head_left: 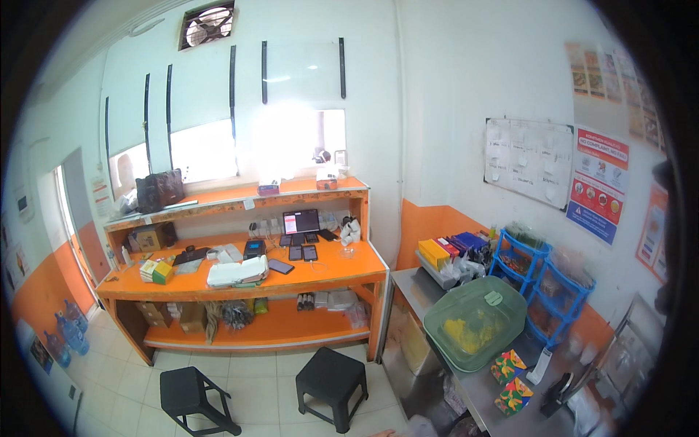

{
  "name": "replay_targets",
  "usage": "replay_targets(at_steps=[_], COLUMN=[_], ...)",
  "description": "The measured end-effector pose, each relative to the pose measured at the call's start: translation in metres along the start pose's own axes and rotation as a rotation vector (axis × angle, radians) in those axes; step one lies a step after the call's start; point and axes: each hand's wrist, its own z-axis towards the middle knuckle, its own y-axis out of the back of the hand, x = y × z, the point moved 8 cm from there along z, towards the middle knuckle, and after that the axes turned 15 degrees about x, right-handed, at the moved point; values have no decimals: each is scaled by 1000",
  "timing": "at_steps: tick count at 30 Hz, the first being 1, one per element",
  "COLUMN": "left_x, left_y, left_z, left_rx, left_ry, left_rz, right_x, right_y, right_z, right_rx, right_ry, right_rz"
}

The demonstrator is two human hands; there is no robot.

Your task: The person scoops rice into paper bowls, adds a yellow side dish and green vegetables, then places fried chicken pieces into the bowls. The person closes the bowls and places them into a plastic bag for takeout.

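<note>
A sliver of skin at the lower edge, just right of the middle, seems to be part of my right hand. Too little of it shows to tell how its fingers stand or whether it holds anything. My left hand is out of the picture. Closest to that sliver is a black plastic stool. On the steel table to the right sits a green translucent lidded tub with something yellow inside. Two colourful patterned boxes lie in front of the tub.
An orange counter along the far wall carries a laptop, several phones and papers. A second black stool stands at the left. Blue tiered racks and yellow packs stand behind the tub. Water bottles stand far left.
</note>
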Motion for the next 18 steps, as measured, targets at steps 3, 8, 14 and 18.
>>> replay_targets(at_steps=[3, 8, 14, 18], left_x=[30, 21, 116, 226], left_y=[7, 30, 14, 15], left_z=[-14, -50, -68, -76], left_rx=[7, 146, 188, 115], left_ry=[178, -82, 575, 682], left_rz=[65, -359, 117, 349], right_x=[-2, -58, -82, -46], right_y=[34, 119, 43, -47], right_z=[-25, -91, -56, -11], right_rx=[-151, -318, 169, 643], right_ry=[-170, -400, 76, 408], right_rz=[-83, -34, 540, 495])
